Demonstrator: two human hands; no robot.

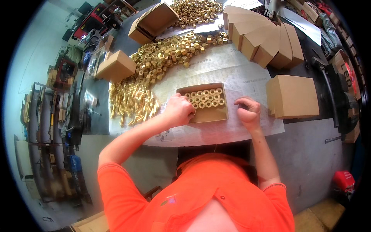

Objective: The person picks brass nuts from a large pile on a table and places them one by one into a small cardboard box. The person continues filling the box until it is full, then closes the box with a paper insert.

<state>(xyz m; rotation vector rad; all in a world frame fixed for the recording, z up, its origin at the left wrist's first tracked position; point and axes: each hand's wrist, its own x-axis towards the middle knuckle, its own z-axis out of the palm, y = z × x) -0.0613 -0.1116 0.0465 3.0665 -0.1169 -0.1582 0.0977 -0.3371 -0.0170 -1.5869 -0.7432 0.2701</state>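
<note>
An open cardboard box (208,117) lies on the newspaper in front of me, with rows of brass hex nuts (206,99) standing in its far part. My left hand (179,110) reaches over the box's left side, fingers pinched together. A bit of brass, apparently a nut, shows at its fingertips. To the right of the box, my right hand (248,112) is held apart from it with curled fingers; whether anything is inside them is hidden. Left of my left hand spreads a pile of slim brass pins (133,102), joined to a heap of loose brass nuts (162,56).
A closed carton (293,96) stands at right, and several more cartons (266,38) fan out behind it. Another small carton (116,66) and an open carton (154,21) border the heap. Newspaper (232,73) covers the dark table. Shelving (48,131) stands at far left.
</note>
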